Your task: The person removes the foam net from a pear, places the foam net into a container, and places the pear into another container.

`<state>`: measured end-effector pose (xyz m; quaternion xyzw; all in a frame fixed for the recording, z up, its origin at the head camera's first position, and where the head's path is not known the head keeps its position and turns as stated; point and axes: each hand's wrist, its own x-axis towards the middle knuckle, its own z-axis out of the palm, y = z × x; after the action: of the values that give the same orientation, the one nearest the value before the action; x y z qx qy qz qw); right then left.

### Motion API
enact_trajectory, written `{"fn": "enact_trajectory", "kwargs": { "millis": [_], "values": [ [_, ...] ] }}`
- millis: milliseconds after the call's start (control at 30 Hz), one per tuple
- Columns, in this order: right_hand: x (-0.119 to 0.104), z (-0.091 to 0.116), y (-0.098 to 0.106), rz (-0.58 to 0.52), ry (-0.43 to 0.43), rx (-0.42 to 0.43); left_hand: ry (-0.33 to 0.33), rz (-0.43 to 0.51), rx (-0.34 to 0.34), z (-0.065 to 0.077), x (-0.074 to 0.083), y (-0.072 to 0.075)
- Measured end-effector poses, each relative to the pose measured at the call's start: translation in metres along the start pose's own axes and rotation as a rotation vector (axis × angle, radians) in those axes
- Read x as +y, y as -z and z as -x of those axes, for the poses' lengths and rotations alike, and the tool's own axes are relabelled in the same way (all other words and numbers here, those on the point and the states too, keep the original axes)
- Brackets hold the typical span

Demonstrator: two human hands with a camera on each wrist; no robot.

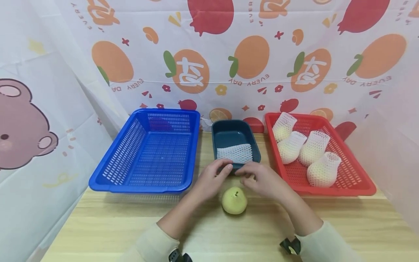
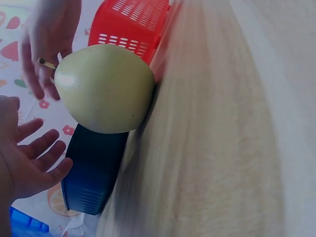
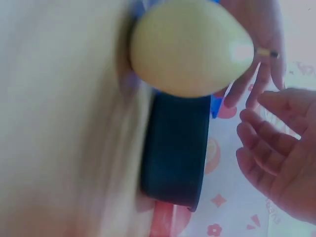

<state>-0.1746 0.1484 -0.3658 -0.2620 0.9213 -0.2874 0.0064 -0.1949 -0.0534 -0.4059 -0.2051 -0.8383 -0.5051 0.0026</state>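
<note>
A yellow-green pear (image 1: 234, 200) stands upright on the table, stem up, between my forearms. My left hand (image 1: 212, 178) hovers just beyond it at the near edge of a dark green bin (image 1: 229, 137), fingers loosely bent and holding nothing. Opposite it, my right hand (image 1: 262, 180) is likewise bare, its fingers relaxed near the bin's front rim. Inside the bin lies a flat white foam net sleeve (image 1: 236, 153). The left wrist view has the pear (image 2: 106, 89) close up, apart from the left hand (image 2: 32, 160); the right wrist view shows the right hand (image 3: 281, 153) with nothing in it.
To the left stands a blue plastic basket (image 1: 191, 160) with nothing visible inside. On the right, a red basket (image 1: 355, 171) holds several net-sleeved pears (image 1: 322, 171). A fruit-printed cloth (image 1: 212, 102) hangs behind the wooden table (image 1: 131, 227).
</note>
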Motion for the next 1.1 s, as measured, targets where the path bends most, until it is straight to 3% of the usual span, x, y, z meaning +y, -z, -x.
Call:
{"fn": "enact_trajectory", "kwargs": {
  "millis": [167, 333, 600, 800, 933, 1100],
  "values": [
    [-0.004, 0.016, -0.013, -0.09, 0.089, -0.033, -0.004, 0.009, -0.024, 0.003, 0.0, 0.0],
    [-0.005, 0.019, -0.026, -0.081, 0.179, 0.038, 0.001, 0.013, -0.089, 0.008, 0.002, -0.003],
    [-0.002, 0.026, -0.028, -0.115, 0.136, 0.172, 0.019, 0.002, -0.23, 0.014, 0.003, -0.006],
    [-0.002, 0.029, -0.021, -0.144, 0.156, 0.33, -0.028, 0.031, -0.328, 0.022, 0.007, -0.008],
    [-0.004, 0.03, -0.019, -0.147, 0.172, 0.404, -0.085, -0.016, -0.329, 0.026, 0.01, -0.01],
    [-0.007, 0.031, -0.018, -0.168, 0.174, 0.42, -0.104, -0.037, -0.283, 0.029, 0.013, -0.013]
  ]
}}
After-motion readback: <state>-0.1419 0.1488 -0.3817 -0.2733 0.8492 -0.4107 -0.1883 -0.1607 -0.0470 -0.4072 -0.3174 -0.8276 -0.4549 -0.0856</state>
